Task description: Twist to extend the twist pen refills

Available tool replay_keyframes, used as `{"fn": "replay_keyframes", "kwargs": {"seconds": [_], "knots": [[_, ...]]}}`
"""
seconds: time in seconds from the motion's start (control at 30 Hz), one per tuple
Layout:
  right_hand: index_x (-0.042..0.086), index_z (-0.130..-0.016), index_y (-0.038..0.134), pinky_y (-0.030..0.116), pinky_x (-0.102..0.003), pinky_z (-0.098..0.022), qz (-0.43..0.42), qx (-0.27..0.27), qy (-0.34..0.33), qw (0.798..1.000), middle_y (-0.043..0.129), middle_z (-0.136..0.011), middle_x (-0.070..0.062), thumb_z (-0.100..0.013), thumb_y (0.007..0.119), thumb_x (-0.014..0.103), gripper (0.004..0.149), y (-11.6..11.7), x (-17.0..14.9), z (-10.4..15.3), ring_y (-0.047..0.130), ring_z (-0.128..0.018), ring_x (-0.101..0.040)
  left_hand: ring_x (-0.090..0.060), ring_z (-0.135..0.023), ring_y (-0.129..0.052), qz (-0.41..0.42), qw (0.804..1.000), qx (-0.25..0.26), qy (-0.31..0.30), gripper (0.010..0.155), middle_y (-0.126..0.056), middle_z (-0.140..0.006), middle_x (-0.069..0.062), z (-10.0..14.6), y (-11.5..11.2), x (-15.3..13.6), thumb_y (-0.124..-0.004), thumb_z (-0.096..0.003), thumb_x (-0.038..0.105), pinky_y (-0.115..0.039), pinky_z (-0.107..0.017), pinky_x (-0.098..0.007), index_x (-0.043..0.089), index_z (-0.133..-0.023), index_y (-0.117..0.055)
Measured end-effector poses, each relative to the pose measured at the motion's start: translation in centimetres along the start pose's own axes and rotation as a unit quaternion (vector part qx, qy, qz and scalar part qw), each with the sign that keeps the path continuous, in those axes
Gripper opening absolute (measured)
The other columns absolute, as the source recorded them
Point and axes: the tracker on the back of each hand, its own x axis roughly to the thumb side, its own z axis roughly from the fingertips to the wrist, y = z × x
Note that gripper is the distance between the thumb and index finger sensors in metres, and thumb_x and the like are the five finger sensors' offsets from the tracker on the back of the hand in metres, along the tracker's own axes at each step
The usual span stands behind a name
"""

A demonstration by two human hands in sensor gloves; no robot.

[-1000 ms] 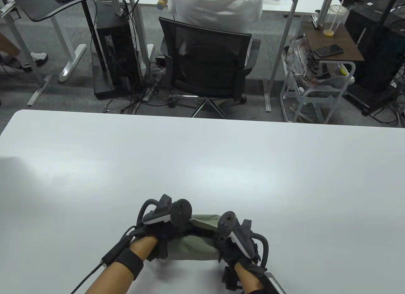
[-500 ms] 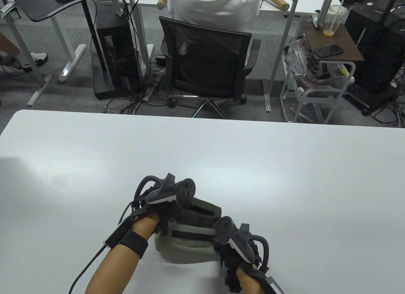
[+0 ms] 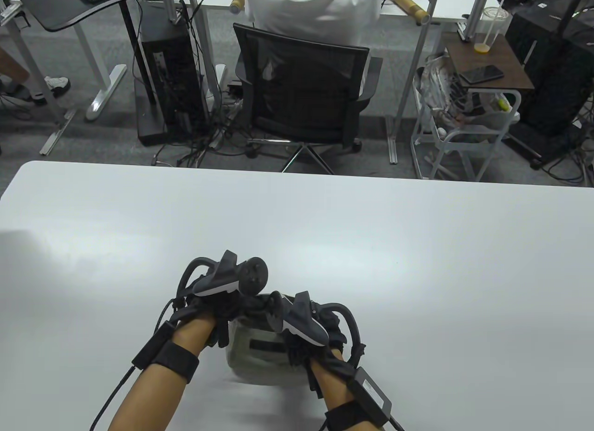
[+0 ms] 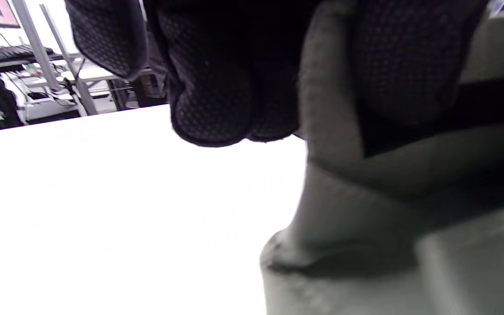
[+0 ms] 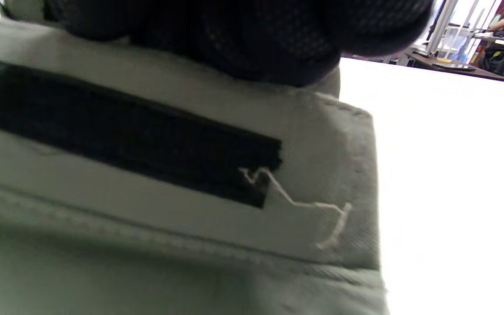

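Note:
A grey-green fabric pouch (image 3: 260, 361) with black hook-and-loop strips (image 5: 125, 131) lies on the white table (image 3: 417, 264) near the front edge. My left hand (image 3: 222, 305) grips the pouch's left upper edge; in the left wrist view the fabric (image 4: 365, 210) sits between the gloved fingers (image 4: 217, 87). My right hand (image 3: 297, 329) is over the top middle of the pouch, its fingers (image 5: 234, 35) curled on the upper rim. Their tips are hidden. No pen or refill is visible.
The table's far edge borders a gap with an occupied black office chair (image 3: 301, 92) behind it. A side cart (image 3: 468, 125) and desks stand farther back, off the table.
The pouch's flap has been opened upward. My left hand rose and moved left with the flap edge. My right hand moved from the pouch's right end to over its top middle.

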Motion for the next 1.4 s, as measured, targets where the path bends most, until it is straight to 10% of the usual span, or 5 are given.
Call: {"fn": "replay_keyframes", "kwargs": {"seconds": [0.23, 0.47, 0.63, 1.03, 1.4], "knots": [[0.024, -0.053, 0.099, 0.084, -0.034, -0.024, 0.04, 0.038, -0.044, 0.997, 0.098, -0.044, -0.001, -0.028, 0.084, 0.053, 0.041, -0.1, 1.7, 1.4, 0.095, -0.024, -0.011, -0.017, -0.02, -0.1, -0.003, 0.998, 0.056, 0.027, 0.046, -0.103, -0.035, 0.0, -0.2, -0.1, 0.1, -0.088, -0.0456, 0.047, -0.073, -0.061, -0.057, 0.014, -0.075, -0.098], [0.028, -0.089, 0.077, 0.088, -0.031, -0.036, 0.125, -0.118, -0.166, 0.971, 0.089, -0.082, -0.001, -0.021, 0.092, 0.045, 0.072, 3.7, 3.7, 4.4, 0.098, -0.049, -0.01, -0.017, -0.023, -0.104, 0.079, 0.992, 0.079, 0.06, 0.045, -0.105, -0.039, -0.001, -0.3, -0.7, -1.0, -0.088, -0.0465, 0.043, -0.073, -0.062, -0.058, 0.012, -0.079, -0.096], [0.021, -0.102, 0.057, 0.086, -0.029, -0.039, 0.093, -0.093, -0.111, 0.985, 0.063, -0.105, -0.011, -0.017, 0.089, 0.051, 0.096, 4.3, 2.5, 3.5, 0.091, -0.063, -0.015, -0.017, -0.026, -0.105, 0.076, 0.991, 0.094, 0.061, 0.045, -0.106, -0.042, -0.002, -0.1, -1.0, -1.2, -0.086, -0.0475, 0.04, -0.072, -0.062, -0.058, 0.013, -0.082, -0.095], [0.029, -0.077, 0.088, 0.087, -0.026, -0.022, 0.048, -0.11, -0.096, 0.988, 0.093, -0.077, 0.0, -0.031, 0.083, 0.036, 0.047, 5.3, 2.3, 1.7, 0.096, -0.039, -0.012, -0.019, -0.031, -0.107, 0.081, 0.991, 0.095, 0.047, 0.045, -0.107, -0.047, -0.004, 0.2, -1.0, -1.2, -0.086, -0.0479, 0.039, -0.071, -0.063, -0.06, 0.014, -0.084, -0.094], [0.025, -0.077, 0.088, 0.085, -0.028, -0.024, 0.027, -0.114, -0.074, 0.99, 0.094, -0.071, -0.005, -0.034, 0.078, 0.033, 0.045, 4.5, 1.7, 1.9, 0.096, -0.041, -0.016, -0.02, -0.034, -0.107, 0.091, 0.99, 0.098, 0.049, 0.044, -0.107, -0.05, -0.004, 0.4, -1.1, -1.4, -0.086, -0.0478, 0.038, -0.069, -0.065, -0.061, 0.016, -0.085, -0.093]]}}
